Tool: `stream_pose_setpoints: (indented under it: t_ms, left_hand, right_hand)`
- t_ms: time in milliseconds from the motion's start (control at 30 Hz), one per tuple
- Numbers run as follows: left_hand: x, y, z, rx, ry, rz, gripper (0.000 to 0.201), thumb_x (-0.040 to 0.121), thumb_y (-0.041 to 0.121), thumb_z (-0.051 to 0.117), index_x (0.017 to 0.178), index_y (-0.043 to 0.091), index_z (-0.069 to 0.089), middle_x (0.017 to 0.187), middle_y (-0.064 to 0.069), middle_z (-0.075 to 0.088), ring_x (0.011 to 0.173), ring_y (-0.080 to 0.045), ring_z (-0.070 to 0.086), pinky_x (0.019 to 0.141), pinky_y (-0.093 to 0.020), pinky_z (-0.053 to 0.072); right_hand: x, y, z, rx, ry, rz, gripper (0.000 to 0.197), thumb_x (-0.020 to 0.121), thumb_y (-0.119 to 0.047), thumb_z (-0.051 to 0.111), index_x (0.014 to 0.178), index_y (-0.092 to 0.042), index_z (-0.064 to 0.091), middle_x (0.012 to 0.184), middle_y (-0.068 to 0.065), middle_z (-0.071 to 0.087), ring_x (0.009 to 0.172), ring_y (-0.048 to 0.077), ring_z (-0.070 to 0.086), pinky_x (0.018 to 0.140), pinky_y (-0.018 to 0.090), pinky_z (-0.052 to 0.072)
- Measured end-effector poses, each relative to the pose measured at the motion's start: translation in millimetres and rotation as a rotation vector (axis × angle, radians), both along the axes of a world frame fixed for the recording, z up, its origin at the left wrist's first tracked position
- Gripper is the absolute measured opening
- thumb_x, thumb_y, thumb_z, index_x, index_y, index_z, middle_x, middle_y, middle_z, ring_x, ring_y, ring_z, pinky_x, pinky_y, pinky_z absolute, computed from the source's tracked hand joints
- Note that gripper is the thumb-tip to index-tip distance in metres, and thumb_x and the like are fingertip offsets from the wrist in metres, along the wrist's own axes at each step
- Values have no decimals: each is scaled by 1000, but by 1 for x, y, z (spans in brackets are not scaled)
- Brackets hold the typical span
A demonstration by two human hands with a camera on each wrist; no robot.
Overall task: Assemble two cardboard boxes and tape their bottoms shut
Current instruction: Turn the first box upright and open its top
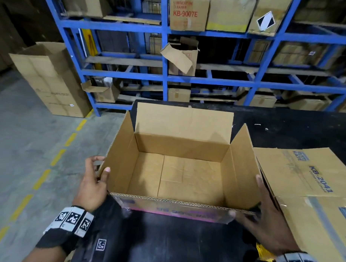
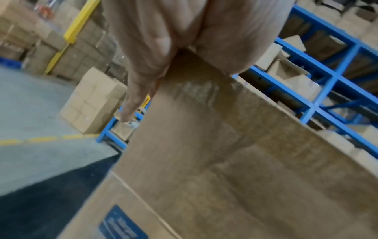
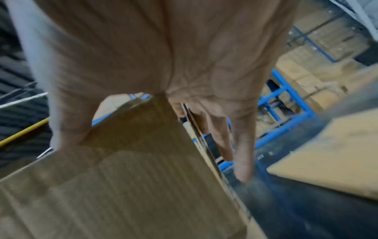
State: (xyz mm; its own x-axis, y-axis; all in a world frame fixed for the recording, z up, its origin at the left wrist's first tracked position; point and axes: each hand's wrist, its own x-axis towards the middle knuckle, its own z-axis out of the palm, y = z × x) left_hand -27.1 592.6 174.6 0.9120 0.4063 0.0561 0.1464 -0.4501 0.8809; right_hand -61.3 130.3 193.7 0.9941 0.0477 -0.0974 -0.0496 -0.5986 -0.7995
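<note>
An open brown cardboard box [image 1: 178,176] stands upright on the black table [image 1: 183,247], with its top flaps up and its bottom flaps folded flat inside. My left hand [image 1: 96,177] grips the left flap, thumb inside and fingers outside; the left wrist view shows that hand [image 2: 163,40] astride the flap edge of the box [image 2: 225,161]. My right hand [image 1: 263,216] holds the near right corner, thumb on the near edge and fingers along the right flap. The right wrist view shows this hand [image 3: 163,56] straddling the cardboard [image 3: 122,186]. A second box [image 1: 304,174], printed KB-2041 with clear tape on it, lies at the right.
Blue steel racking [image 1: 164,77] loaded with cartons stands behind the table. A tall carton [image 1: 52,83] stands on the concrete floor at the left, beside a dashed yellow line [image 1: 55,158]. Something yellow [image 1: 264,251] shows under my right wrist.
</note>
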Motion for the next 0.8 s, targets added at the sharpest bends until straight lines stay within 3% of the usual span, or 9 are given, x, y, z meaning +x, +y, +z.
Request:
stream_pose_setpoints:
  t_ms: [67,133,233,300,367,433,533,633,800]
  left_hand:
    - [5,4,-7,-103,51,31,43,104,34,57,138,56,43,121,-4,64,111,-30,65,91,-61,55]
    - [10,4,-12,-260,82,62,38,105,41,54,141,52,51,134,-1,65,127,-33,61,101,-59,51]
    - [14,-2,-7,-482,177,82,35,107,48,45,139,43,57,133,6,68,117,-33,66,74,-42,57]
    - [13,-5,-6,-588,154,58,34,107,47,45,137,45,59,128,7,71,113,-29,69,74,-48,62]
    - [16,-2,-10,-552,77,66,33,103,50,48,133,50,61,131,17,68,122,-23,65,94,-60,56]
    - [21,0,-13,-430,18,-14,40,99,60,51,139,59,53,141,30,57,139,-12,52,108,-61,46]
    - [41,6,-19,-370,8,-63,59,86,80,52,142,63,46,145,28,56,141,-11,50,106,-63,46]
    - [76,7,-23,-343,-2,-56,61,80,83,52,139,66,47,145,14,60,135,-19,57,105,-63,47]
    - [144,6,-19,-322,-33,-15,36,92,61,51,127,71,54,142,15,60,136,-15,55,109,-58,47]
  right_hand:
    - [2,8,-5,106,13,-96,116,62,-68,79,151,-61,5,144,-46,19,136,13,39,109,43,42]
    - [7,15,-3,138,-1,-182,115,61,-58,81,152,-57,10,129,-53,21,126,12,41,108,43,42]
    - [12,24,2,204,-6,-314,103,68,-46,79,150,-52,17,139,-33,33,122,10,39,102,36,40]
    - [16,27,0,282,-14,-369,93,73,-42,78,144,-60,21,145,-22,33,126,16,43,102,42,45]
    - [22,26,-7,327,-2,-359,94,77,-40,77,143,-69,18,151,-23,31,134,25,44,103,59,47]
    - [30,21,-12,321,-28,-317,94,81,-38,74,143,-72,12,156,-24,28,139,26,41,104,66,44]
    - [51,21,-13,339,-80,-262,79,93,-27,65,146,-66,22,153,-10,40,130,23,52,100,59,50]
    - [85,21,-15,367,-106,-297,71,101,-14,54,151,-56,26,143,-3,47,112,14,60,83,40,60]
    - [162,20,-20,234,-127,-309,72,96,-19,45,145,-67,24,147,-13,40,125,27,53,98,56,51]
